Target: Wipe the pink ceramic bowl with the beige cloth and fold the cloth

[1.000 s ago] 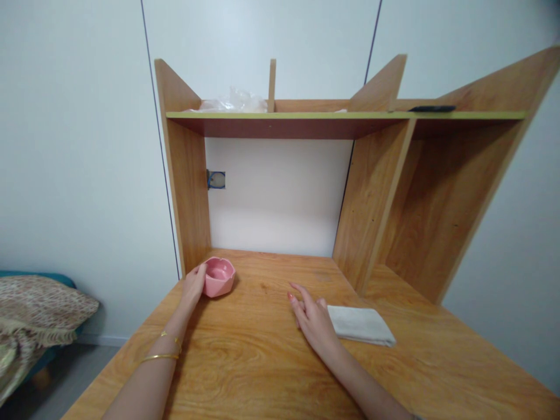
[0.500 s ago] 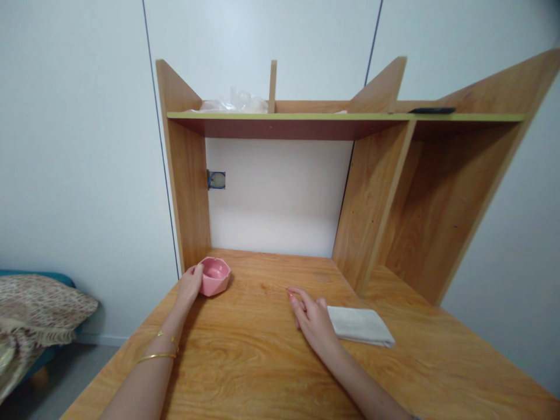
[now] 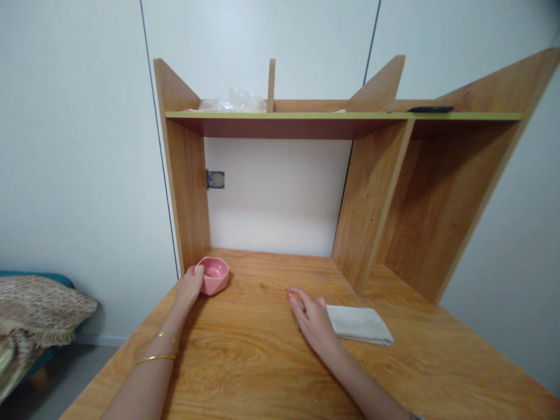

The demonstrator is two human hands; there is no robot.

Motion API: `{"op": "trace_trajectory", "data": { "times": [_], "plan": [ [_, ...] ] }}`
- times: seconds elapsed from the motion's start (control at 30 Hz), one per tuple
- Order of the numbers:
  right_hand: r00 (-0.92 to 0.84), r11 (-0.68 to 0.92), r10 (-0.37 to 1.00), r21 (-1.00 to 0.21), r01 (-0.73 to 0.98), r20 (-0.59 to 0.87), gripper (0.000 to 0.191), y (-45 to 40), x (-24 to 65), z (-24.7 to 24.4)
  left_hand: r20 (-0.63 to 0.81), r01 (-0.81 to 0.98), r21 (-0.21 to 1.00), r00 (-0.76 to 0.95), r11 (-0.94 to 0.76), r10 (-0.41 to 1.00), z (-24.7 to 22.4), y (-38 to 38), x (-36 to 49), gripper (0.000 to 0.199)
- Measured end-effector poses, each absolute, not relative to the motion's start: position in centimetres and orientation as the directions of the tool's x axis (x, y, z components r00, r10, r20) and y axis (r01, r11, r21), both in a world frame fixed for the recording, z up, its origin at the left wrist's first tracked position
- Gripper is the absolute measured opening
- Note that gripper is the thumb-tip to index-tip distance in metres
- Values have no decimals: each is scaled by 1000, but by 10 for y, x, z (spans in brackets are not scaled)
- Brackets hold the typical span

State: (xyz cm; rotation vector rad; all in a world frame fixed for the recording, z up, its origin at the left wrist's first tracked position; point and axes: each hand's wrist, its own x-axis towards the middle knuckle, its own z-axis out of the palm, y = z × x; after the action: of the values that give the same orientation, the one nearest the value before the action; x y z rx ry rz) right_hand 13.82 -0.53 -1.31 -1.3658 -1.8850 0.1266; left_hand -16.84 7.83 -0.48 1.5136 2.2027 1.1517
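At the desk's back left, my left hand [image 3: 189,284] grips the left side of a pink faceted ashtray [image 3: 215,283]. The ashtray stands upright on the wooden desk, with notches in its rim and nothing visible inside. My left fingers are partly hidden behind its wall, while the thumb lies over the rim. Over the middle of the desk, my right hand [image 3: 311,318] is open, fingers loosely bent and holding nothing. Just right of it lies a folded pale grey cloth [image 3: 361,325].
A wooden shelf unit [image 3: 289,116] rises from the back of the desk [image 3: 245,356]. On its upper board are a clear plastic bag [image 3: 234,102] and a flat black object [image 3: 431,109]. An uncovered socket box [image 3: 216,179] shows in the wall. A patterned blanket [image 3: 39,309] is at far left.
The view has shifted very slightly. Both hands, the ashtray and the cloth otherwise stay as they were.
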Motion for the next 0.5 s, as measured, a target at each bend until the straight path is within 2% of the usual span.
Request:
{"op": "trace_trajectory", "data": {
  "times": [0.23, 0.5],
  "plan": [
    [-104, 417, 833, -494, 763, 543, 41, -6, 139, -12, 169, 695, 690, -427, 203, 888, -4, 74, -172, 47],
    [-112, 419, 832, -482, 770, 544, 43, -6, 138, -12, 159, 697, 685, -427, 212, 890, -3, 73, -174, 45]
  ]
}}
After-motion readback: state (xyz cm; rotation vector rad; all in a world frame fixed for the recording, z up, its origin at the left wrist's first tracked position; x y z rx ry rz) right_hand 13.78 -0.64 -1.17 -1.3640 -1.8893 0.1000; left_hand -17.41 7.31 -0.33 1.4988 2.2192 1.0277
